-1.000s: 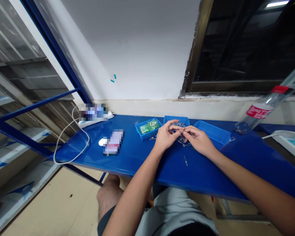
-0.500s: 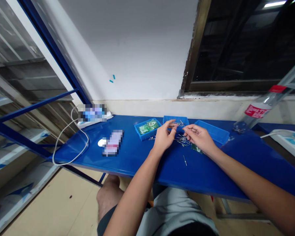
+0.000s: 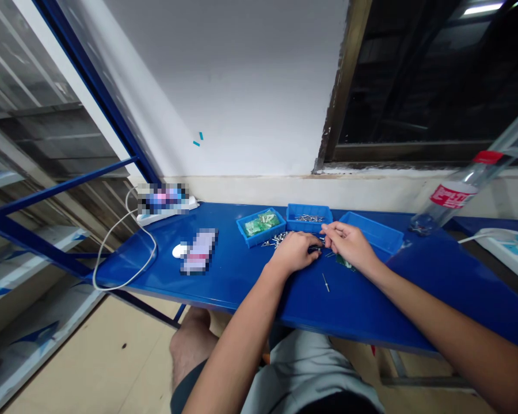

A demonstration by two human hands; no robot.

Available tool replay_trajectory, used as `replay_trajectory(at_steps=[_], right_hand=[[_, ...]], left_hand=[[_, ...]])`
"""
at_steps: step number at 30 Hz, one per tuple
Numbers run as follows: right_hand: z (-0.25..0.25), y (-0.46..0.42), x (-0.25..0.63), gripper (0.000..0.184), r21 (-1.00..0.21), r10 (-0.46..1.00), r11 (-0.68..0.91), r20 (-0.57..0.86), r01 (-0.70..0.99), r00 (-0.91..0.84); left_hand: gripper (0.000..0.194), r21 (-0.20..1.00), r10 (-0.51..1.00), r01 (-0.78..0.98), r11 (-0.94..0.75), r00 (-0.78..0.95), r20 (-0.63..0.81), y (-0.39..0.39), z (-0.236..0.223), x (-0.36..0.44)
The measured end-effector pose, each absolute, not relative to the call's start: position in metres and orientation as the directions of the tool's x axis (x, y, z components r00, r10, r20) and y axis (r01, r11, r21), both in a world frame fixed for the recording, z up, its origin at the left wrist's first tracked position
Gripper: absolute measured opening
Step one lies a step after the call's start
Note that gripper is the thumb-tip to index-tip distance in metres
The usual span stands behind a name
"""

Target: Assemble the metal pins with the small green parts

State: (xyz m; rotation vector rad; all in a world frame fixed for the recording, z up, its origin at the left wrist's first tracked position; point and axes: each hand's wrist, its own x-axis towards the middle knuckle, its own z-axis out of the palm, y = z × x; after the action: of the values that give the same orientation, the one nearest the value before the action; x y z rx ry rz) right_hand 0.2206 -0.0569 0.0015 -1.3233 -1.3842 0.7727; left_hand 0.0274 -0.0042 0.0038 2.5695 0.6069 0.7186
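Observation:
My left hand [image 3: 294, 252] rests knuckles-up on the blue table [image 3: 242, 276], fingers curled down onto a pile of small metal pins [image 3: 277, 239]; what they pinch is hidden. My right hand [image 3: 349, 244] sits just to its right, its fingertips pinched together on something too small to name. A green piece [image 3: 344, 263] peeks out under the right hand. One loose pin [image 3: 326, 282] lies on the table nearer to me. Behind the hands stand three blue trays: one with green parts [image 3: 259, 225], one with metal pins [image 3: 308, 217], one at the right [image 3: 372, 231].
A white power strip [image 3: 164, 210] with a looping white cable [image 3: 112, 247] lies at the table's far left, a white mouse [image 3: 179, 249] and a blurred flat item [image 3: 198, 250] beside it. A clear plastic bottle [image 3: 457, 192] leans at the right. Blue shelving stands left.
My left hand has dropped from in front of the middle tray down onto the pile of pins. My right hand lowered slightly and stays pinched.

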Motion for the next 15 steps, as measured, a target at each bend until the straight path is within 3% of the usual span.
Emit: replay_trajectory(at_steps=[8, 15], right_hand=[[0.0040, -0.0617, 0.2178, 0.047, -0.901, 0.959, 0.212, 0.266, 0.377, 0.095], [0.0038, -0.0639, 0.2171, 0.044, -0.879, 0.957, 0.228, 0.282, 0.419, 0.070]], left_hand=[[0.023, 0.276, 0.542, 0.469, -0.839, 0.767, 0.343, -0.0054, 0.0089, 0.0243], [0.024, 0.284, 0.571, 0.497, -0.820, 0.741, 0.352, -0.0058, 0.0086, 0.0252]])
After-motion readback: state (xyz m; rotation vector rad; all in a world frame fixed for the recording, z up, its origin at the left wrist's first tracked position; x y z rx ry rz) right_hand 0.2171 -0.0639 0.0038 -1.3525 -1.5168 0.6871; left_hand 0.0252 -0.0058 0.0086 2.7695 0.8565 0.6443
